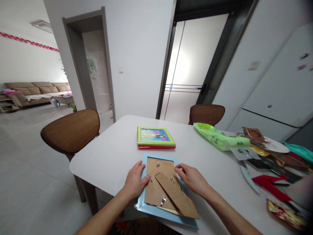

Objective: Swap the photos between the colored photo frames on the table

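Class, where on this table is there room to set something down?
Bare tabletop shows left of the stacked frames and between them and the green bag. Crowded: around the plate at right, and where the left hand and right hand touch the blue frame.

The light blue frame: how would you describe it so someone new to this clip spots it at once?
At the near edge of the white table, the left hand and right hand rest at either side of the light blue frame. Unlike the green-framed picture just beyond, it lies face down, showing its brown backing and slanting stand.
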Demonstrator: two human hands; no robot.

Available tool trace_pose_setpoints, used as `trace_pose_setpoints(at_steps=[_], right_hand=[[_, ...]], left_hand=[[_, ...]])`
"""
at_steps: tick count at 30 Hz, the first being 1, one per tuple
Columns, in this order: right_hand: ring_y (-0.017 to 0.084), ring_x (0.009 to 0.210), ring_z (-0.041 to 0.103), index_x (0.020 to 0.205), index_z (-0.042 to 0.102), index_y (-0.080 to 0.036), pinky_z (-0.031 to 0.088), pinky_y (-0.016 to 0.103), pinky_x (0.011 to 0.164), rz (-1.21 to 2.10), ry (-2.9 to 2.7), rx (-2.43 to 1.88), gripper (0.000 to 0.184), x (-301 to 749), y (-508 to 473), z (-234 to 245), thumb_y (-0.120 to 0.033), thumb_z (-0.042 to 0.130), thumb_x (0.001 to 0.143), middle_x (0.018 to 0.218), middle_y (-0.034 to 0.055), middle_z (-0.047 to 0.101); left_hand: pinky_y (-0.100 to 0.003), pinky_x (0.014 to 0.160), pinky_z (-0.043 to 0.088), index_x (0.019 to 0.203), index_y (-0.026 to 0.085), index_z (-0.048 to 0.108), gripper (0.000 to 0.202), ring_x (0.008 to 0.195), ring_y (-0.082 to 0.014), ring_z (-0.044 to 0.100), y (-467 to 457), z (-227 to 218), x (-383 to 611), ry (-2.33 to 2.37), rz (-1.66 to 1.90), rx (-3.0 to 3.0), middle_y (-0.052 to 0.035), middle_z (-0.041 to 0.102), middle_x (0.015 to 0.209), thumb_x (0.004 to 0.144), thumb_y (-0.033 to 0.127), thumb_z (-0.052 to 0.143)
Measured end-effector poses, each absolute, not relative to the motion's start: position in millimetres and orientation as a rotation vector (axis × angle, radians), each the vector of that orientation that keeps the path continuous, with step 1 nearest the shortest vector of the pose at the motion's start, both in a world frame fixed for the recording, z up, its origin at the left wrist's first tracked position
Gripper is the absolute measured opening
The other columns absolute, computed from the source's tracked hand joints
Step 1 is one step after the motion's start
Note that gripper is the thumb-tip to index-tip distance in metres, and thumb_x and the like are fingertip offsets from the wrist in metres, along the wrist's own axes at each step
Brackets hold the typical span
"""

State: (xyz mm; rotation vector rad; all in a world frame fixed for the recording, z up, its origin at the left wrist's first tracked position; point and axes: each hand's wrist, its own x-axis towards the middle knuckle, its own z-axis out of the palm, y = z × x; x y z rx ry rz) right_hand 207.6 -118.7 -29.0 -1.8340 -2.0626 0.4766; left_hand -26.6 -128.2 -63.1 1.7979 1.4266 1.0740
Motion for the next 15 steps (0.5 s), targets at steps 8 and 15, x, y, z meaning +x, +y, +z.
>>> trace_pose_setpoints(at_steps=[8, 15], right_hand=[[0.009, 0.045, 0.038, 0.116, 0.043, -0.016, 0.032, 0.021, 0.051, 0.611, -1.616, -1.381, 0.048, 158.3, -100.4, -9.6, -0.024, 0.045, 0.069, 0.047, -0.009, 0.038], [0.005, 0.041, 0.029, 0.131, 0.012, -0.027, 0.03, 0.017, 0.044, 0.83, -1.375, -0.768, 0.074, 122.6, -110.6, 56.0, -0.017, 0.048, 0.068, 0.048, -0.0125, 0.033]], left_hand=[[-0.019, 0.049, 0.034, 0.122, 0.014, 0.03, 0.061, 0.046, -0.0071, 0.04, -95.6, -7.3, -8.8, 1.232, 1.325, 1.453, 0.0094, 0.039, 0.054, 0.064, 0.013, 0.047], [-0.017, 0.049, 0.031, 0.129, 0.03, 0.015, 0.084, 0.044, -0.0041, 0.036, -116.7, 77.8, 19.5, 0.42, 1.378, 1.196, 0.0119, 0.038, 0.054, 0.059, 0.01, 0.058]])
